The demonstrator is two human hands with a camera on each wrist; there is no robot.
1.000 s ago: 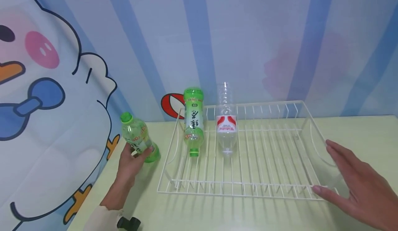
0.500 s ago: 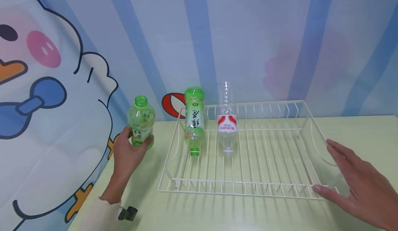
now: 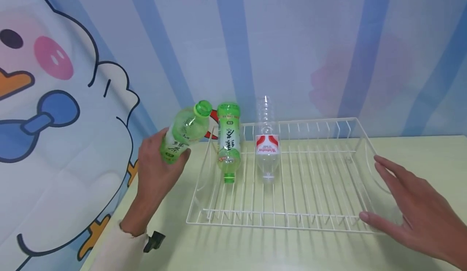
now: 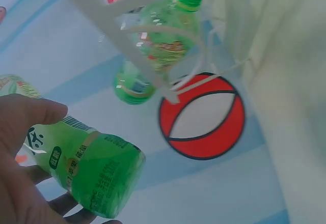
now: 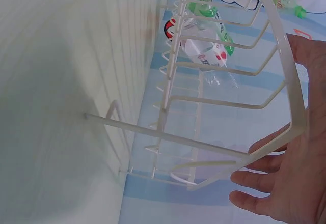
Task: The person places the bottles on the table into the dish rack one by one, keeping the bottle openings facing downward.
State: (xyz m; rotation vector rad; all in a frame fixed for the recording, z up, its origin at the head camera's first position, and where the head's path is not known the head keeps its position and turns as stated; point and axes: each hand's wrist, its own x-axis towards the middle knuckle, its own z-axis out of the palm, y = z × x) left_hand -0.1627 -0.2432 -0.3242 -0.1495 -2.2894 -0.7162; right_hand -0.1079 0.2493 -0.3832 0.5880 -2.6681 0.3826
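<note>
A green tea bottle [image 3: 184, 131] is tilted in my left hand [image 3: 155, 176], its open neck pointing up and right. The thumb and fingers curl round its lower part, as the left wrist view shows with the bottle base [image 4: 109, 170] outward. It is raised beside the left end of a white wire rack [image 3: 284, 227]. Inside the rack, a second green bottle [image 3: 229, 137] leans neck down, with a clear bottle [image 3: 267, 147] with a red-and-white label to its right. My right hand [image 3: 419, 210] is at the rack's right end with fingers extended; whether it touches the rim is unclear.
The rack stands on a pale table [image 3: 430, 157], close to a blue cartoon backdrop [image 3: 299, 40]. Upright wires divide the rack into narrow slots. The backdrop continues down the table's left side, with a large white cartoon bird [image 3: 73, 161].
My left hand has lifted the green bottle up and right towards the rack, and the bottle now tips rightward. My right hand has shifted slightly left. The two racked bottles stay put.
</note>
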